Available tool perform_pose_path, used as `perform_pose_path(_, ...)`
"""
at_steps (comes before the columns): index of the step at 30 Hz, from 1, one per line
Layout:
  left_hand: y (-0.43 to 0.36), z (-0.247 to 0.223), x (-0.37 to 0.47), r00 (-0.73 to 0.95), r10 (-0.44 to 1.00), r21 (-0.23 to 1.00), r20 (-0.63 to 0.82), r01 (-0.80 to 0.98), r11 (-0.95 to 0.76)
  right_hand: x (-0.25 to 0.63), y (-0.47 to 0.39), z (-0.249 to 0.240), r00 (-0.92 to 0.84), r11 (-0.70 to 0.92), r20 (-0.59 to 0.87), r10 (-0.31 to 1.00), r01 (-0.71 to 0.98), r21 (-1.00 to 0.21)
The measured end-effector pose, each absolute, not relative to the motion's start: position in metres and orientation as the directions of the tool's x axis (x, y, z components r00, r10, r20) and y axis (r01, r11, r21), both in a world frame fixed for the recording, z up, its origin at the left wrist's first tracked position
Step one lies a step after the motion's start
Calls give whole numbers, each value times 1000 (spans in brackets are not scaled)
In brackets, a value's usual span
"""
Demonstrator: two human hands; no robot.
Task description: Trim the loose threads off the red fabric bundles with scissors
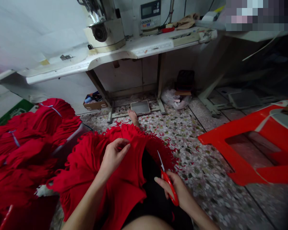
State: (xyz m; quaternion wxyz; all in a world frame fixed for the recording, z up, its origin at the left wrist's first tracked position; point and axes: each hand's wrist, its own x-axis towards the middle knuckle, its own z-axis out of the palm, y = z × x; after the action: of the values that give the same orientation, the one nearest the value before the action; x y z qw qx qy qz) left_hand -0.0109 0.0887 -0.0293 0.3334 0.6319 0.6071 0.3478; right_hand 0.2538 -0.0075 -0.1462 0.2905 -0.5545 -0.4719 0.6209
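Red fabric pieces (124,182) lie in a thick layered pile across my lap. Over the pile is my left hand (115,155), its thumb and fingers curled toward each other; anything between them is too small to make out. My right hand (174,188) holds scissors (169,185) with red handles beside my right thigh. The scissor blades point up and away from me and look closed, apart from the fabric. Dark cloth covers my thigh between the fabric and the right hand.
Bundles of red fabric (48,121) fill the left side. Ahead stands a sewing table (146,48) with a machine (105,32) and a pedal (140,107) below. Red scraps (163,153) litter the floor. A red stool (230,134) is at the right.
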Motion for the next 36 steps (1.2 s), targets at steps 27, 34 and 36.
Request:
perform_pose_path(27, 42, -36, 13, 362, 826, 891, -431, 28, 453, 240, 25, -98, -145, -197, -196, 970, 3, -980)
perform_pose_path(34, 61, -25, 22, 354, 804, 857, -478, -12, 515, 268, -4, -98, -453, -41, -211, 866, 356, -934)
perform_pose_path(36, 61, -25, 25, 357, 792, 847, -495, -5, 532, 267, -3, -92, -484, -3, -221, 847, 410, -912)
